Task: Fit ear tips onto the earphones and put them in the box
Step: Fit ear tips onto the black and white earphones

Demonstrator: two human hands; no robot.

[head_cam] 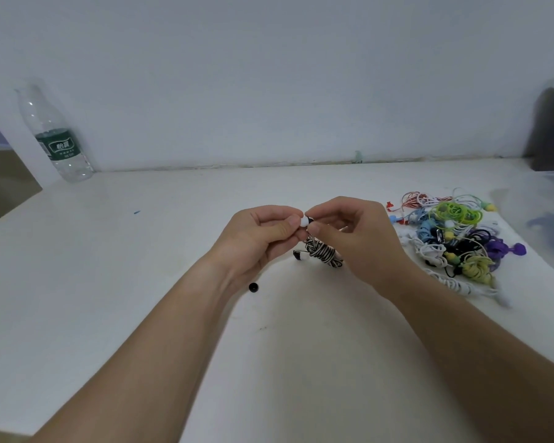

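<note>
hands: left hand pinches white ear tip, right hand pinches striped earphone, both left of earphone pile
risk: skewed push, tip pops off, rolls away

A white bench is carrying everything. Just below and left of the fingers, a small black ear tip is lying alone. Right of the fingers a tangled pile of coloured earphones is sprawling, and beyond it a clear plastic box is sitting at the frame's edge. Far left of the fingers a green-labelled water bottle is standing against the wall, and a tiny blue scrap is lying nearer.
</note>
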